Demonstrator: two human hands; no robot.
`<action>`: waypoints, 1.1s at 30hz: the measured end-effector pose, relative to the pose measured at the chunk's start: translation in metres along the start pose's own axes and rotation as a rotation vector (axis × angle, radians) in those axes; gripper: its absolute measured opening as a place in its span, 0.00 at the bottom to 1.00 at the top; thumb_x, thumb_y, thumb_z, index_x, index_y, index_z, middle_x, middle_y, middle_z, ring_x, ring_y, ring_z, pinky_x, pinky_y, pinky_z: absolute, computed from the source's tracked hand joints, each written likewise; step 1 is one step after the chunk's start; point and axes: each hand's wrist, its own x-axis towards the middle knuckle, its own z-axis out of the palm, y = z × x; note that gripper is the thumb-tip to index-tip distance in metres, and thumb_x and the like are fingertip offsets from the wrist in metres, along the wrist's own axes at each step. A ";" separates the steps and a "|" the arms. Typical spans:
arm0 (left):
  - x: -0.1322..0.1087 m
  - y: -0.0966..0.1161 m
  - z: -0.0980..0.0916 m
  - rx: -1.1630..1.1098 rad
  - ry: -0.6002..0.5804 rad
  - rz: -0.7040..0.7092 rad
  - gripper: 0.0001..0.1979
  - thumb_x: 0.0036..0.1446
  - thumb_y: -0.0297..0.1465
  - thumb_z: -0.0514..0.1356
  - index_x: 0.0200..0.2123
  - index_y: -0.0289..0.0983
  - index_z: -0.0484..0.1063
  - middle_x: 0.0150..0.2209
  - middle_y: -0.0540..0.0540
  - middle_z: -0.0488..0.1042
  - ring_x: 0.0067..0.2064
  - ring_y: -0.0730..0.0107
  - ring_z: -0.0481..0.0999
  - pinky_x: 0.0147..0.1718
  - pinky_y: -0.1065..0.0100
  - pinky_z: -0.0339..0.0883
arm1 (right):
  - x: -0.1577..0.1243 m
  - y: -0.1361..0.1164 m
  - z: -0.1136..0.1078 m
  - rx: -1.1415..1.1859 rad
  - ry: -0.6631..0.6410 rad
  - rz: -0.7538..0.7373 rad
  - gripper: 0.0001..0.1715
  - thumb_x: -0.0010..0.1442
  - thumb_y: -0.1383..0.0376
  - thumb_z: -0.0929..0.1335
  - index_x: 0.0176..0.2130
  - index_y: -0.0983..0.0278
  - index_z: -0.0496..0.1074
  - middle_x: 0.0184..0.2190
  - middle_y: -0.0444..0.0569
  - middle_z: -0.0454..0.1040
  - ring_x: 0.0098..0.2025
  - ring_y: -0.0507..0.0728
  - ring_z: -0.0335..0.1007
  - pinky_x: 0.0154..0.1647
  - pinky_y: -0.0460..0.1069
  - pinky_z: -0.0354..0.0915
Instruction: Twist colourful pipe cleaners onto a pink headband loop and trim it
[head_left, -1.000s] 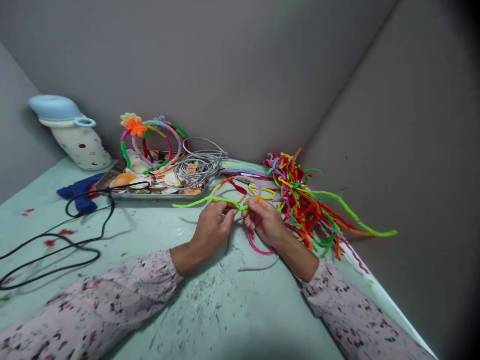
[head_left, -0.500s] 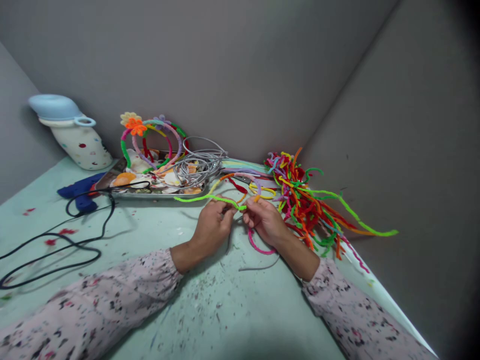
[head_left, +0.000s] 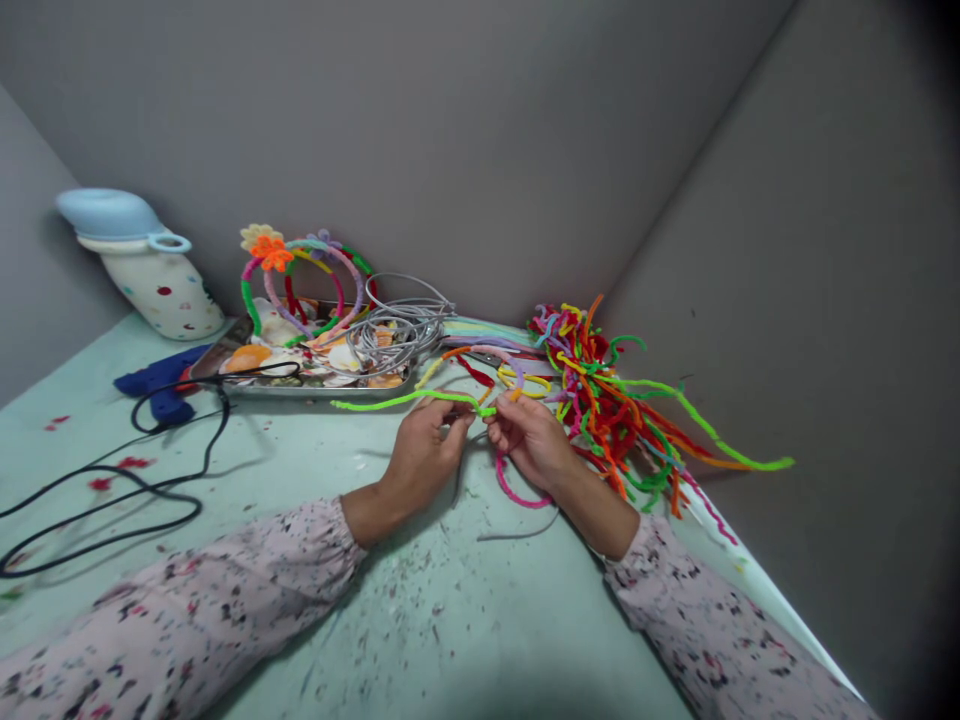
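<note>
My left hand (head_left: 426, 452) and my right hand (head_left: 534, 440) are close together above the table, both with fingers pinched. Between them is a bright green pipe cleaner (head_left: 390, 401), wound at its right end near my right fingertips. Its loose end sticks out leftward past my left hand. A thin hoop wrapped in orange, yellow and lilac pipe cleaner (head_left: 487, 351) arches behind the fingers. My left fingers close on the hoop's near side; the exact grip is partly hidden. Under my right hand curves a pink pipe-cleaner length (head_left: 517, 496), beside a bare grey wire (head_left: 517, 538).
A metal tray (head_left: 322, 391) holds shells, finished flower headbands (head_left: 304, 250) and coiled grey wire (head_left: 405, 335). Right of it lies a heap of coloured pipe cleaners (head_left: 600, 400). Leftward are a blue glue gun (head_left: 161, 385), black cable (head_left: 202, 475) and a bottle (head_left: 161, 285). Walls bound the table.
The green pipe cleaner's loose end has swung a little further left and lower. Both hands stay in nearly the same place, still pinching.
</note>
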 end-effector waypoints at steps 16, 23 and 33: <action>0.000 0.008 -0.007 0.063 -0.066 0.166 0.09 0.56 0.21 0.55 0.32 0.37 0.73 0.32 0.48 0.74 0.37 0.67 0.71 0.40 0.65 0.63 | -0.002 -0.002 0.002 0.009 0.012 0.012 0.12 0.51 0.61 0.75 0.26 0.66 0.72 0.19 0.43 0.73 0.18 0.46 0.66 0.16 0.39 0.61; -0.002 0.009 -0.008 0.148 -0.084 0.205 0.10 0.56 0.21 0.54 0.31 0.38 0.72 0.30 0.49 0.72 0.36 0.68 0.70 0.38 0.66 0.63 | -0.003 -0.003 0.003 0.007 0.017 0.017 0.11 0.50 0.61 0.74 0.26 0.65 0.72 0.19 0.43 0.73 0.18 0.47 0.66 0.16 0.39 0.60; -0.003 0.009 -0.005 -0.055 -0.136 0.058 0.08 0.60 0.26 0.53 0.42 0.38 0.69 0.40 0.45 0.75 0.41 0.67 0.74 0.41 0.65 0.67 | -0.002 -0.002 0.000 -0.051 -0.002 -0.042 0.07 0.52 0.64 0.70 0.27 0.64 0.70 0.20 0.42 0.70 0.17 0.48 0.63 0.15 0.42 0.57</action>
